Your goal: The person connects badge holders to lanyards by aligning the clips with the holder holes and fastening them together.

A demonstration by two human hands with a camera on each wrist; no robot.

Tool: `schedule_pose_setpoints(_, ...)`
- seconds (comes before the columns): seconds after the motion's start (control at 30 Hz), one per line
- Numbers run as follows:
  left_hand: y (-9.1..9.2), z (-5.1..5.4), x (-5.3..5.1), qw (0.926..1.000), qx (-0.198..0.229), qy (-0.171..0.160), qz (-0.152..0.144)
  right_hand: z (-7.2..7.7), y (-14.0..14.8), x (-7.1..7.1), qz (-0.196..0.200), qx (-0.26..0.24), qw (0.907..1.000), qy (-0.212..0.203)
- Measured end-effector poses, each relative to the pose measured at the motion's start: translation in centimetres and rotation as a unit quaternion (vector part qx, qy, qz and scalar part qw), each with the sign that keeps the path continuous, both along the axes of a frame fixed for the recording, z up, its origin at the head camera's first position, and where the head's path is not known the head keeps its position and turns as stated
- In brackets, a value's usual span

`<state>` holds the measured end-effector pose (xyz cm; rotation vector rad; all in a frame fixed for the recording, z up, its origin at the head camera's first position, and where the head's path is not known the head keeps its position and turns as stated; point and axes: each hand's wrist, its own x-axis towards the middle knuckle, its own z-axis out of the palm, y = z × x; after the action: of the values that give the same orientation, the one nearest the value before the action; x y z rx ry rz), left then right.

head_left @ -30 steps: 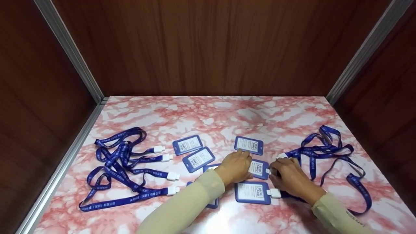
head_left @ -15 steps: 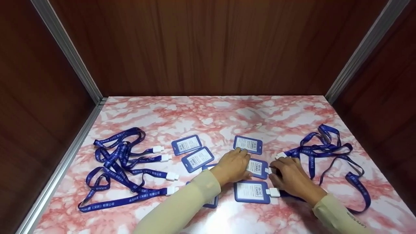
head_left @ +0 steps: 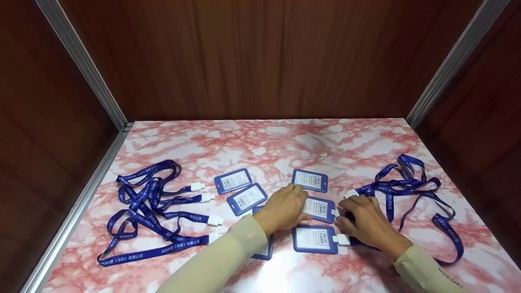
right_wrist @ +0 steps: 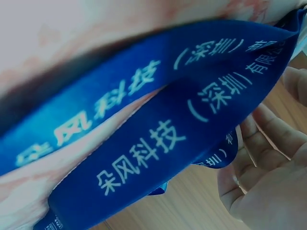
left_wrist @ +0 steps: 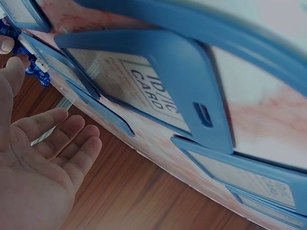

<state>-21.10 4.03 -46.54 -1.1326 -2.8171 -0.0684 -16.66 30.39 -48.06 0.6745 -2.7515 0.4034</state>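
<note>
My left hand (head_left: 283, 208) lies over the left end of a blue ID card holder (head_left: 321, 209); in the left wrist view its fingers (left_wrist: 72, 143) are loosely bent with nothing between them. At that holder's right end is a white clip, partly hidden by my right hand (head_left: 366, 219). The right thumb and fingertips stand apart around the clip's end. A blue lanyard (right_wrist: 144, 153) with white lettering crosses the right wrist view beside the relaxed fingers. Below, another card holder (head_left: 315, 240) is joined to a white clip (head_left: 342, 240). A loose clip (head_left: 351, 193) lies above the right fingers.
An unattached card holder (head_left: 310, 180) lies at the top of the right column. Two more holders, one here (head_left: 247, 199), lie left of it, others partly under the left arm. Several lanyards (head_left: 152, 203) with white clips lie at left. Wooden panels (head_left: 260, 61) enclose the marbled table (head_left: 260, 142).
My left hand has slid a little left, uncovering more of the middle card holder. The right thumb and fingers have spread apart at the clip.
</note>
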Motion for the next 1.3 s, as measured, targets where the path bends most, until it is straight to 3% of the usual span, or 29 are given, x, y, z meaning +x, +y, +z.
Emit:
schedule_pose_setpoints(0.23, -1.0, 0.1, 0.4, 0.9999, 0.005, -0.015, 0.005, 0.0, 0.0, 0.3, 0.004, -0.012, 0.9997, 0.020)
schedule_pose_setpoints(0.47, -1.8, 0.6, 0.7, 0.9998, 0.014, -0.014, 0.006, 0.3, 0.0, 0.7, -0.007, -0.020, 0.9998, 0.001)
schedule_pose_setpoints(0.77, -2.4, 0.8, 1.2, 0.9997, 0.023, -0.010, -0.002, 0.3, 0.2, 0.8, 0.005, -0.026, 0.9992, 0.031)
schedule_pose_setpoints(1.3, -3.2, 0.7, 2.0, 0.9998, 0.007, -0.020, 0.003, 0.7, 0.7, 0.9, -0.006, -0.036, 0.9993, 0.010)
